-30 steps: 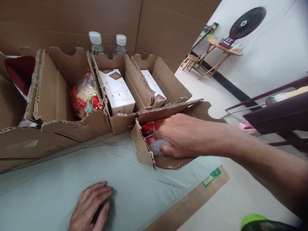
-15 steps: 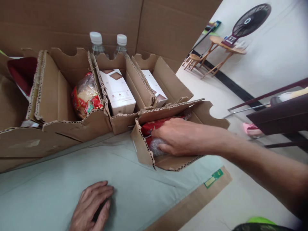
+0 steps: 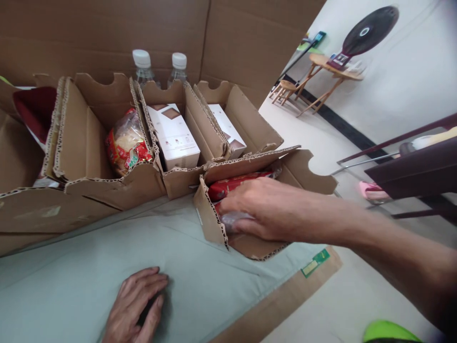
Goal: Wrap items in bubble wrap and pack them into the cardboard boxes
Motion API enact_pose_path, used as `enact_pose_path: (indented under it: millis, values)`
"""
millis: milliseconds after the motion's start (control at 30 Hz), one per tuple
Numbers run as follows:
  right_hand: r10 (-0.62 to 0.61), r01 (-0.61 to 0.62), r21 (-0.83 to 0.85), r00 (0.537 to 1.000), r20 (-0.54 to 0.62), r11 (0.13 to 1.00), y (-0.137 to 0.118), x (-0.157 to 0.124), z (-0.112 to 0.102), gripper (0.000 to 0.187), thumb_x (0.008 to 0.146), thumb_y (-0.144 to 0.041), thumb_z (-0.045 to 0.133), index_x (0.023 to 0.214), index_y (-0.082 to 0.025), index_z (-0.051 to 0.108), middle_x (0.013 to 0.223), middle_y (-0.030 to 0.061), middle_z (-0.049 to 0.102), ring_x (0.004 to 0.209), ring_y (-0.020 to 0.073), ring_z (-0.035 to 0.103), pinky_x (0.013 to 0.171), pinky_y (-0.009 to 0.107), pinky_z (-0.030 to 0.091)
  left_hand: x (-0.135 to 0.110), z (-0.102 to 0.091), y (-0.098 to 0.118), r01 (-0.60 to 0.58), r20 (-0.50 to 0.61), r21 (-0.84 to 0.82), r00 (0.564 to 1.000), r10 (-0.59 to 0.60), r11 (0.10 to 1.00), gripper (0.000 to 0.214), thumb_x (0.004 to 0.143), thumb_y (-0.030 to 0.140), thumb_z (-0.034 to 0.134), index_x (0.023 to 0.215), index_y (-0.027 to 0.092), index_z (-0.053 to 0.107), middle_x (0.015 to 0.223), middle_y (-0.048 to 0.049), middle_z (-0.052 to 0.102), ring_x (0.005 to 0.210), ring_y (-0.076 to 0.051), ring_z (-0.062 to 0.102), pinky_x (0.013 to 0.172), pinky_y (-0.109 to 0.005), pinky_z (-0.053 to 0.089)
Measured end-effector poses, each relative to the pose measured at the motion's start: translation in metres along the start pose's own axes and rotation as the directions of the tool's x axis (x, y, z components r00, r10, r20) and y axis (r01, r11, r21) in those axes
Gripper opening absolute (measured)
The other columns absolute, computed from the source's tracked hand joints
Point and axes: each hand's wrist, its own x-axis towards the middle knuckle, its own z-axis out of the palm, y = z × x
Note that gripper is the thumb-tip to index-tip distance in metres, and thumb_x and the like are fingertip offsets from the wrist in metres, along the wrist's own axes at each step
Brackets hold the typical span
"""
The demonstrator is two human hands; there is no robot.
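My right hand (image 3: 266, 207) reaches into the nearest open cardboard box (image 3: 214, 224) at the centre right. Its fingers are wrapped round a red and clear plastic snack packet (image 3: 232, 186) lying inside that box. My left hand (image 3: 135, 309) rests on the pale green sheet (image 3: 89, 271) at the bottom, its fingers flat and slightly curled, holding nothing.
A row of open cardboard boxes stands behind: one holds a red snack bag (image 3: 126, 143), two hold white cartons (image 3: 173, 136) (image 3: 228, 131). Two capped water bottles (image 3: 143, 66) stand by a cardboard wall. A fan (image 3: 364, 33) and small wooden table (image 3: 332, 66) stand far right.
My right hand has pushed a little further left into the box over the packet. My left hand has stayed in place.
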Motion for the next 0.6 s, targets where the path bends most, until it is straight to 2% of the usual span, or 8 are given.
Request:
enact_pose_path:
  millis: [67,133,300,400,500,600]
  values:
    - [0.008,-0.006,-0.048,0.999,0.051,0.999,-0.006,0.01,0.006,0.007,0.092,-0.021,0.067,0.091,-0.019,0.073,0.086,0.0043,0.075,0.073,0.0184,0.067,0.062,0.027,0.04,0.0,0.0,0.0,-0.008,-0.003,0.0,1.0,0.008,1.0,0.028,0.091,0.018,0.063,0.118,0.023,0.067,0.108,-0.0046,0.078,0.112,-0.022,0.07,0.092,-0.031,0.059]
    - [0.042,-0.036,-0.12,0.998,0.045,0.992,-0.007,0.013,0.009,0.008,0.092,-0.021,0.066,0.094,-0.018,0.073,0.084,0.0064,0.075,0.071,0.0199,0.067,0.059,0.027,0.037,0.001,0.0,0.0,-0.011,-0.003,-0.003,1.0,0.011,1.0,0.029,0.091,0.017,0.063,0.119,0.023,0.067,0.109,-0.0046,0.078,0.113,-0.022,0.069,0.093,-0.031,0.059]
    - [0.06,-0.064,-0.173,0.998,-0.027,0.983,-0.003,-0.002,0.002,0.023,0.083,-0.03,0.078,0.104,-0.022,0.075,0.098,0.0068,0.077,0.087,0.026,0.071,0.068,0.031,0.045,0.001,0.001,-0.001,-0.005,0.008,-0.012,1.0,0.005,1.0,0.031,0.091,0.015,0.063,0.12,0.023,0.066,0.11,-0.0046,0.078,0.114,-0.022,0.069,0.092,-0.031,0.059]
    - [0.078,-0.073,-0.213,0.997,0.014,0.974,-0.001,-0.002,0.002,0.02,0.08,-0.021,0.077,0.1,-0.022,0.077,0.095,0.0064,0.078,0.088,0.0269,0.071,0.071,0.032,0.047,0.0,0.001,-0.001,-0.004,0.008,-0.018,1.0,0.004,1.0,0.03,0.091,0.016,0.063,0.12,0.023,0.066,0.11,-0.0048,0.078,0.114,-0.022,0.069,0.092,-0.032,0.059]
    - [0.035,-0.02,-0.181,0.996,0.084,0.983,0.0,0.009,0.01,0.022,0.082,-0.009,0.068,0.098,-0.021,0.078,0.091,0.0065,0.078,0.085,0.0242,0.072,0.07,0.031,0.046,0.002,0.0,0.0,-0.004,-0.006,-0.022,1.0,0.004,1.0,0.028,0.092,0.017,0.063,0.119,0.023,0.067,0.109,-0.0049,0.078,0.113,-0.022,0.069,0.092,-0.031,0.059]
    - [0.042,-0.023,-0.18,0.994,0.104,0.983,0.0,0.019,0.021,0.025,0.084,-0.004,0.062,0.098,-0.018,0.078,0.094,0.0087,0.078,0.086,0.0227,0.072,0.07,0.029,0.046,0.006,0.0,0.003,-0.01,-0.041,-0.034,0.999,0.008,0.999,0.026,0.092,0.016,0.062,0.116,0.022,0.068,0.106,-0.0049,0.078,0.11,-0.021,0.07,0.09,-0.031,0.059]
